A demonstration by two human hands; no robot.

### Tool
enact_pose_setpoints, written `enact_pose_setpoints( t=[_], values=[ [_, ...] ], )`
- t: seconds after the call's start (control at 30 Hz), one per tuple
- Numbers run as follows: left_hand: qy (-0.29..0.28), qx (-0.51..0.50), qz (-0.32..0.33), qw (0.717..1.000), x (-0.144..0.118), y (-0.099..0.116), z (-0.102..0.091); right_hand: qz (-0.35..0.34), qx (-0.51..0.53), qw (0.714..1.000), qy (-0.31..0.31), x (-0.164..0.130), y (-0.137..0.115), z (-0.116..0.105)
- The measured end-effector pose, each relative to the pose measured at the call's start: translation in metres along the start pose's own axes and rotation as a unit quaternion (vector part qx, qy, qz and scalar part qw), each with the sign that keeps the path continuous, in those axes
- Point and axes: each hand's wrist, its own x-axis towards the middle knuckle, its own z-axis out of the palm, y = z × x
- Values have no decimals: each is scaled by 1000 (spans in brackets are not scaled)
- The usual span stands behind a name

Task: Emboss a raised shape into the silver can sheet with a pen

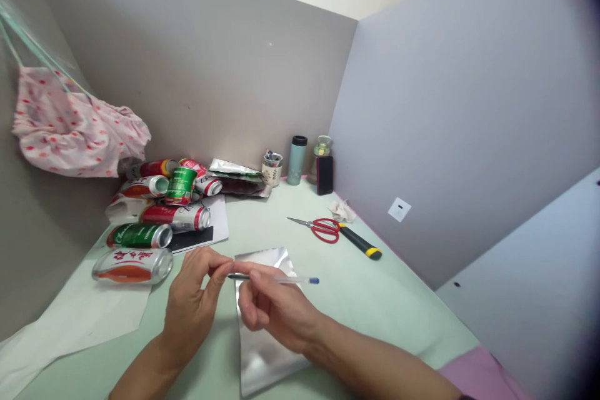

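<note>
So from my end of the feed, my right hand (281, 307) is pinching a clear pen (300, 280), held sideways above the silver pouch (269, 356) on the pale green table (384, 306). My left hand (190, 306) has thumb and fingertips drawn together right by the pen's dark end, but honestly I can't tell if they're gripping anything. Red-handled scissors (311, 224) lie farther back, well apart from both hands.

soft light, dark right edge

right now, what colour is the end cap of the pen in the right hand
The pen has a blue end cap, best seen in the head view.
</note>
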Motion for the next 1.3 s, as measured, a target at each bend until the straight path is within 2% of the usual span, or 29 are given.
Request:
enact_pose_setpoints(
  t=[0.37,0.57,0.9,1.13,1.3],
  values=[
    [22,19,17,999,-5,-6,6,-15,-7,1000,0,0,1,2],
    [7,37,24,999,-3,-5,4,-5,2,1000,5,2,3,-2],
    [16,28,88,996,-5,-11,7,-15,2,1000,-20,2,5,-3],
    [-9,10,29,999,-5,-7,10,-9,-7,1000,-5,4,5,-4],
    [-1,12,17,1000,-7,-10,12,-15,-16,1000,-7,3,5,-3]
  ],
)
